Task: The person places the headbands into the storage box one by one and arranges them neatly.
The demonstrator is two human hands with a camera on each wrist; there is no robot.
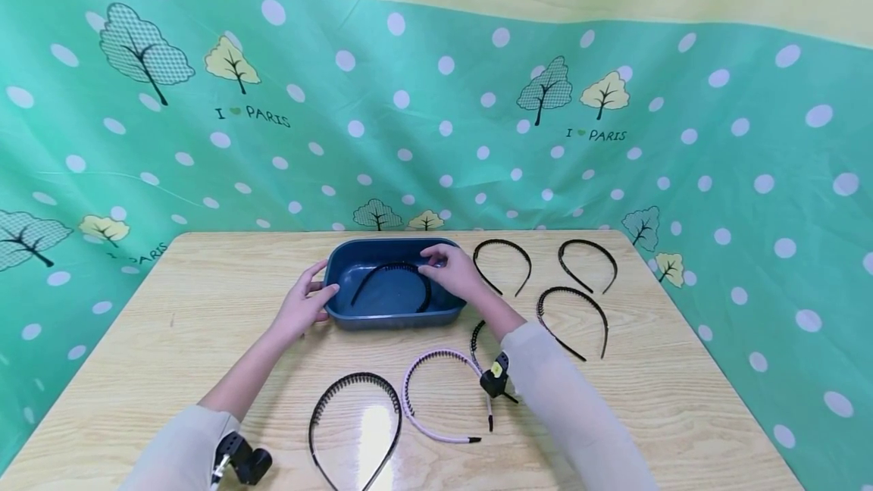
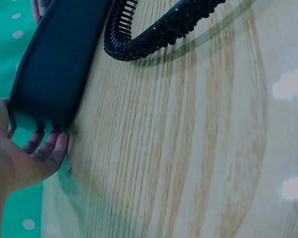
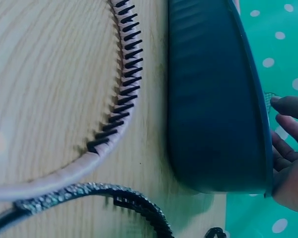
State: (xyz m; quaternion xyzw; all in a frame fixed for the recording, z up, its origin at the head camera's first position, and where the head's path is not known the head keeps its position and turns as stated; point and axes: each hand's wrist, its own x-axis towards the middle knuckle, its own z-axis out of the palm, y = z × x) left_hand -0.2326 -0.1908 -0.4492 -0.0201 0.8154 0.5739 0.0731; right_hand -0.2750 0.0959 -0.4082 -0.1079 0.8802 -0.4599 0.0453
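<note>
A dark blue plastic bin [image 1: 395, 319] stands on the table, with a black headband [image 1: 392, 267] lying inside it. My left hand [image 1: 305, 301] grips the bin's left end, thumb over the rim and fingers against the outside wall. Over the bin's right side is my right hand [image 1: 452, 271], its fingers loosely bent and spread beside the headband. No object shows between those fingers in the right wrist view, where the bin wall [image 3: 213, 99] hides part of the hand.
Nearer me lie a black toothed headband [image 1: 361, 377], a pale pink headband [image 1: 439, 439] and a glittery dark one [image 1: 475, 339] partly under my right forearm. Several black headbands [image 1: 573, 290] lie to the right. A green dotted cloth [image 1: 409, 135] hangs behind the table.
</note>
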